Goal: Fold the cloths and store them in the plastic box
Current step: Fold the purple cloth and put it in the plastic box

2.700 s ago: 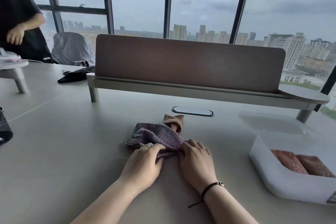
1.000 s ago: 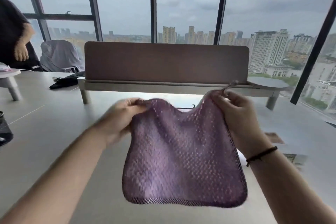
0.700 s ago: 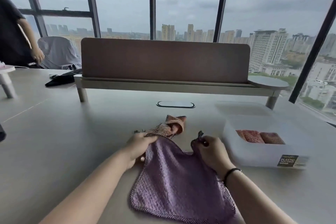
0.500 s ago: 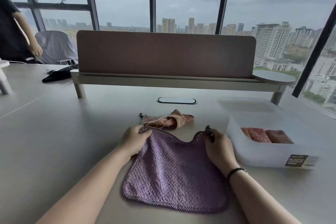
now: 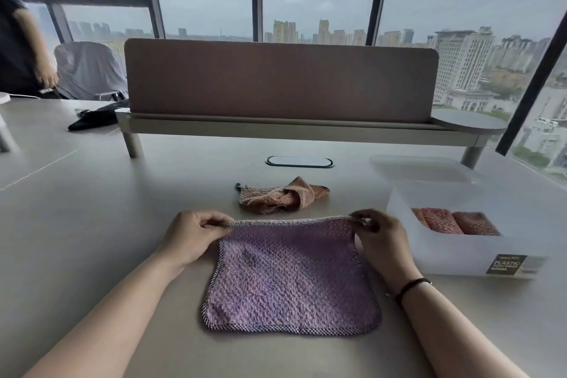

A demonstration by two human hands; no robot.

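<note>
Purple cloth point(image 5: 291, 279) lies flat in the lower middle, its top corners pinched by the left hand point(image 5: 191, 236) and right hand point(image 5: 382, 239); uneven pulling could fold it crooked.

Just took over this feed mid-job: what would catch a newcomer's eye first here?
A purple cloth lies spread flat on the table, its far corners pinched by the left hand and right hand. Just beyond it sits a crumpled orange cloth. To the right, the plastic box holds two folded reddish cloths.
</note>
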